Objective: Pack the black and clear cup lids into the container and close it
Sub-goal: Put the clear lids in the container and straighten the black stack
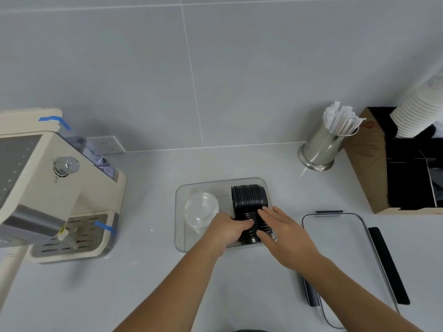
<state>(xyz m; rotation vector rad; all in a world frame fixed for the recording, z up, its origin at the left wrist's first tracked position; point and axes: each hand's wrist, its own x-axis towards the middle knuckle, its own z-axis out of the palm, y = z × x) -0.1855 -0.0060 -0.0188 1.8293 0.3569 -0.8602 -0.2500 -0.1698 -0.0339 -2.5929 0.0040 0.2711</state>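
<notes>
A clear rectangular container (182, 195) stands open on the grey counter in front of me. A stack of clear domed lids (200, 208) lies in its left half. A row of black lids (249, 200) lies on its side in the right half. My left hand (229, 230) grips the near end of the black row from the left. My right hand (282, 232) presses flat against the same row from the right, fingers apart. The container's clear cover (335, 238), with dark clip bars, lies flat on the counter to the right.
A cream coffee machine (55, 185) stands at the left. At the back right are a steel cup of wrapped straws (326, 144) and a cardboard organiser (374, 159) holding a stack of white paper cups (417, 111). A wall socket (107, 144) sits behind the machine.
</notes>
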